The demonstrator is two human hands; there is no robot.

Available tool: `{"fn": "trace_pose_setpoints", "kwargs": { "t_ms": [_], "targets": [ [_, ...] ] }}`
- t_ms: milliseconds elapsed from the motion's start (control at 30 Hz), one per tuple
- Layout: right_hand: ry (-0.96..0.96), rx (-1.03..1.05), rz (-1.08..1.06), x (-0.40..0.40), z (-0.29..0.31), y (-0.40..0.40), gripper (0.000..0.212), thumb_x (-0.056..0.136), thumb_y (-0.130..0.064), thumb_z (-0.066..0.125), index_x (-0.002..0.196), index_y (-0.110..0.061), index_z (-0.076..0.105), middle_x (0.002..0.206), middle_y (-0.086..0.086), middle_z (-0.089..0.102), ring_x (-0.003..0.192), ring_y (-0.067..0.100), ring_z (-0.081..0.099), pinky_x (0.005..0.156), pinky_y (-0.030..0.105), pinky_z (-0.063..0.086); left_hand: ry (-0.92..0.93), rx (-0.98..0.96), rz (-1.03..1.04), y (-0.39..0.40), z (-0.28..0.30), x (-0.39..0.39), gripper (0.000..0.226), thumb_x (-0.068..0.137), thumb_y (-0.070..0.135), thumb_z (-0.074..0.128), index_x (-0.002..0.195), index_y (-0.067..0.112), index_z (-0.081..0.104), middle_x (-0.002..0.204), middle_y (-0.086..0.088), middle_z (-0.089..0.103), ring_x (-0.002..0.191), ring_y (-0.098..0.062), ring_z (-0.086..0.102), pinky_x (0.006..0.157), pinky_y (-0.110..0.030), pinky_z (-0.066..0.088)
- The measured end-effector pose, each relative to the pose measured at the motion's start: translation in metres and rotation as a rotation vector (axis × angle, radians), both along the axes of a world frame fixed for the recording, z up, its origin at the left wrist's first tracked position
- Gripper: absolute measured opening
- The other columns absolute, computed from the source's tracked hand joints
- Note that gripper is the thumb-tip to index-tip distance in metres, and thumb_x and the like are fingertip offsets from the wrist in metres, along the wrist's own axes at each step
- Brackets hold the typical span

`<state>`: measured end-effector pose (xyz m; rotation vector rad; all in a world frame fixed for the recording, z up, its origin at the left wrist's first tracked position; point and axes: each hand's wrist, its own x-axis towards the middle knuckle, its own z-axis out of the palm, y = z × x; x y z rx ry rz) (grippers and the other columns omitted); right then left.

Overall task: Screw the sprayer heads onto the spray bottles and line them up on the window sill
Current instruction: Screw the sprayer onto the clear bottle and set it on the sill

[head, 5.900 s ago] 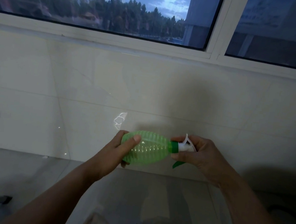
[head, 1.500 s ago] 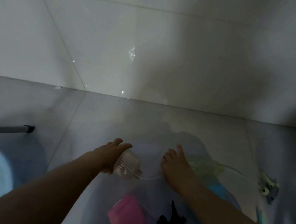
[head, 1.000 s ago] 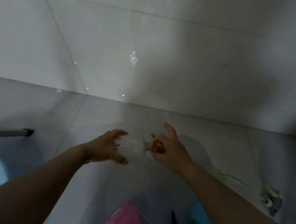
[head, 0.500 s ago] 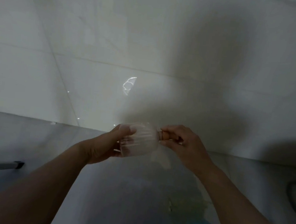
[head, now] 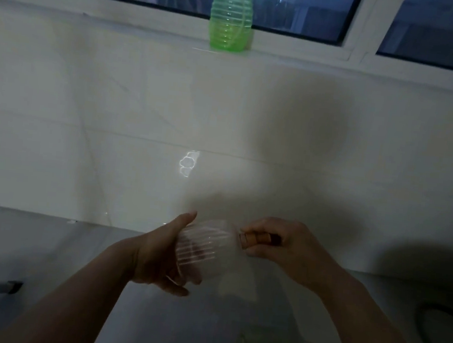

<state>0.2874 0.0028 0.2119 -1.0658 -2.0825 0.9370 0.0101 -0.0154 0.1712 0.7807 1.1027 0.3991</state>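
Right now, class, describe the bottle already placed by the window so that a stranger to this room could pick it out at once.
Start at the window along the top of the view and drop to its white window sill. The green bottle stands upright there, alone. Its colour and place set it apart from the clear bottle, held sideways in two hands lower down.

bottle (head: 231, 21) on window sill (head: 151, 28), second bottle (head: 206, 248) between hands below

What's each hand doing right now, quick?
Left hand: grips the clear bottle around its body.
Right hand: grips the orange sprayer head at the bottle's neck.
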Motion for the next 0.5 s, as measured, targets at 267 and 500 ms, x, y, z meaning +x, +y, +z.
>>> {"fn": "trace_pose_setpoints", "kwargs": {
  "t_ms": [267,500],
  "targets": [
    [0.096,-0.479,-0.094,0.011,0.007,-0.008,0.013,0.093,-0.029,0.068,0.103,-0.022,0.075,0.1,0.009,0.077,0.09,0.022,0.077,0.056,0.028,0.058,-0.089,0.381,0.142,-0.002,0.012,0.021,0.063,0.082,0.063,0.067,0.138,0.037,0.054,0.134,-0.011,0.063,0.111,-0.023,0.067,0.09,-0.041,0.056],
    [0.172,-0.525,-0.207,0.008,0.008,-0.013,0.021,0.095,-0.029,0.065,0.107,-0.012,0.059,0.097,0.018,0.072,0.091,0.039,0.074,0.06,0.037,0.06,-0.196,0.583,0.083,-0.001,0.02,0.018,0.093,0.078,0.024,0.085,0.147,0.059,0.033,0.153,0.003,0.048,0.132,-0.018,0.058,0.102,-0.037,0.054]
  ]
}}
